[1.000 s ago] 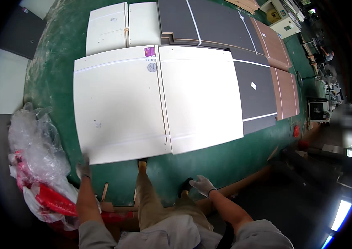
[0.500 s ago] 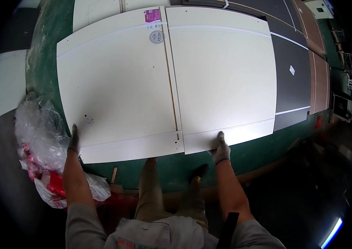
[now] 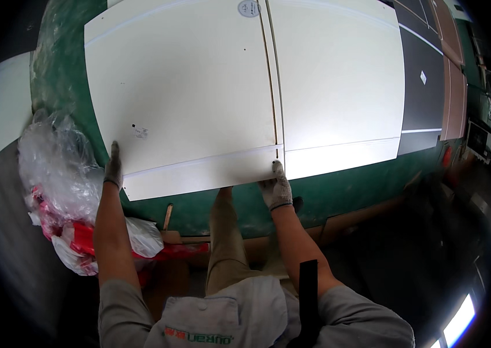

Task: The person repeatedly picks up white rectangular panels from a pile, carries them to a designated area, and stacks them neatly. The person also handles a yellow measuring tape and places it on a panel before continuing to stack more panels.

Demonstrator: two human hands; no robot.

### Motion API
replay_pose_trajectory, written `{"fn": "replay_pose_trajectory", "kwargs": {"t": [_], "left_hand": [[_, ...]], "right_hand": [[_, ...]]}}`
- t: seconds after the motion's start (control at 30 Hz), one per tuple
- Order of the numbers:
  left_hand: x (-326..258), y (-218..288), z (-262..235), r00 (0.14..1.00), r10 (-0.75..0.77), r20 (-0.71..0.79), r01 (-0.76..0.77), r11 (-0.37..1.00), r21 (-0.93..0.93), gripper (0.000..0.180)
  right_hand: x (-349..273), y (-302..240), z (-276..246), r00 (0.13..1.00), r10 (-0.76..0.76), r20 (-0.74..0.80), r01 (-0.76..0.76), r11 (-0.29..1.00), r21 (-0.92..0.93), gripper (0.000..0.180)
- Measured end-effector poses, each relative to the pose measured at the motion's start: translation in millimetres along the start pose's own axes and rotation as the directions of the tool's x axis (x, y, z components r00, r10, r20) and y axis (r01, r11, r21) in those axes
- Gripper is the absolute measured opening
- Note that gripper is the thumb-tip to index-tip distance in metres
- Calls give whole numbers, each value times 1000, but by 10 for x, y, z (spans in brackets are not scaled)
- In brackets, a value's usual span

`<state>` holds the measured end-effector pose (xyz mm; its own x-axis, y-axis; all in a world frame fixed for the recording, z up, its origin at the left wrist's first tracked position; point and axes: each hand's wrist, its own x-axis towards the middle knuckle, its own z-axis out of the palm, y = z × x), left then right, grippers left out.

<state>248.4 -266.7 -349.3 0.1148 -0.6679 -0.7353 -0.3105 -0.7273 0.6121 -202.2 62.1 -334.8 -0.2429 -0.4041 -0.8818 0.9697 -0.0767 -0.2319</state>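
Note:
Two large white panels lie side by side in front of me, a narrow brown-edged seam between them. My left hand (image 3: 114, 165), in a grey work glove, is against the left edge of the left white panel (image 3: 187, 93), close to its near corner. My gloved right hand (image 3: 277, 188) holds the near edge of that panel at its right corner, beside the seam. Its thumb rests on top and its other fingers are partly hidden at the edge. The right white panel (image 3: 338, 81) lies just beyond this hand. A round grey sticker (image 3: 249, 8) marks the left panel's far end.
Crumpled clear plastic wrap (image 3: 60, 162) and red-and-white plastic (image 3: 80, 240) lie to the left. Dark grey panels (image 3: 422, 98) and brown panels (image 3: 453, 98) are at the right. Green floor (image 3: 338, 188) runs along the panels' near edge. A thin wooden strip (image 3: 168, 217) is near my legs.
My right hand has moved left, from the right panel's near edge to the left panel's near right corner. My left hand stays at the left edge. The whole view has shifted.

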Motion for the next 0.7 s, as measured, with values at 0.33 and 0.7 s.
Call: {"fn": "replay_pose_trajectory", "kwargs": {"t": [0.33,0.7], "left_hand": [[-157,206,116,993,-43,110,55,993,-106,92],[-138,168,37,996,0,94,-1,1000,7,91]], "right_hand": [[51,286,55,983,-96,-157,95,995,-17,53],[44,560,-179,983,-177,53,173,983,66,54]]}}
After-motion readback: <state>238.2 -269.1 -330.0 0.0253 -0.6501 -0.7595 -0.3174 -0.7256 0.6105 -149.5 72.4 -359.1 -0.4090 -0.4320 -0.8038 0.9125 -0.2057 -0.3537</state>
